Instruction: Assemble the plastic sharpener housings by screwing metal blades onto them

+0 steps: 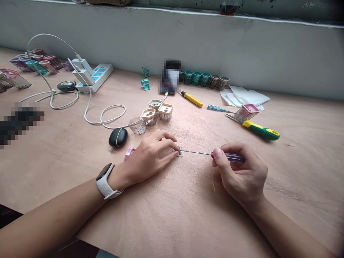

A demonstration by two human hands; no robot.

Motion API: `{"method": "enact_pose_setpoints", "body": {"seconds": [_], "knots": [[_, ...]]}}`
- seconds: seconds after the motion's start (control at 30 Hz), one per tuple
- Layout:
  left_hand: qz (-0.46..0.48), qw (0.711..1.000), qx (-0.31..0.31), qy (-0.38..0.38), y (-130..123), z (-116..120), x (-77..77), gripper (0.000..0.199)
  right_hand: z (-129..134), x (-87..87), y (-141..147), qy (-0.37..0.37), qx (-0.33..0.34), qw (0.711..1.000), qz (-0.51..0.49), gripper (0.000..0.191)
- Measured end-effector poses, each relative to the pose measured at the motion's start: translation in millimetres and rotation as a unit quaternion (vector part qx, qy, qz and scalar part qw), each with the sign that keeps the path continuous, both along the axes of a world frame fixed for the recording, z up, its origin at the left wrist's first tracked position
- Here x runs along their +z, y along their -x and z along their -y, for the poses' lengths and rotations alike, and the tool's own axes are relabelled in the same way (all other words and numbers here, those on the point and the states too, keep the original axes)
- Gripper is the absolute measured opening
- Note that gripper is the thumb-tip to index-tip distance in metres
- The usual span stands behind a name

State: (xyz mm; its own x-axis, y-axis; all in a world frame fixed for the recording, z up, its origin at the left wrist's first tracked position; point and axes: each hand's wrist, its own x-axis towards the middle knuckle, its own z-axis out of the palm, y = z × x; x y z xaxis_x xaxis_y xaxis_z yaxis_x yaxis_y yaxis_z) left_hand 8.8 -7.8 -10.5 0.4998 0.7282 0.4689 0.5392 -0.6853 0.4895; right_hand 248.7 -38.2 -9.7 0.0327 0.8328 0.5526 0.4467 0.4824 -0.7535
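On the plywood bench, left fingers pinch a half-hidden clear part; right fingers clamp a purple screwdriver.

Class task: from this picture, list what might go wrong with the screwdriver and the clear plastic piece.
The screwdriver in the right hand could slip off the small clear plastic piece and jab the left hand holding it. The piece might also spring loose and get lost among nearby parts.
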Motion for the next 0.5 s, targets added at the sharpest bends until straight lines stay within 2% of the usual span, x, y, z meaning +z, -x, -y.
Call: {"method": "enact_pose_setpoints", "body": {"seconds": [0.2, 0.5], "knots": [[-0.006, 1.0, -0.002, 0.005, -0.9, 0.5, 2.4, 0.008, 2.8, -2.5, -1.7, 0.042, 0.033, 0.998, -0.023, 0.014], [-0.006, 1.0, -0.002, 0.013, -2.0, 0.7, 2.9, 0.008, 3.1, -4.4, -1.9, 0.03, 0.048, 0.998, -0.014, 0.012]]}}
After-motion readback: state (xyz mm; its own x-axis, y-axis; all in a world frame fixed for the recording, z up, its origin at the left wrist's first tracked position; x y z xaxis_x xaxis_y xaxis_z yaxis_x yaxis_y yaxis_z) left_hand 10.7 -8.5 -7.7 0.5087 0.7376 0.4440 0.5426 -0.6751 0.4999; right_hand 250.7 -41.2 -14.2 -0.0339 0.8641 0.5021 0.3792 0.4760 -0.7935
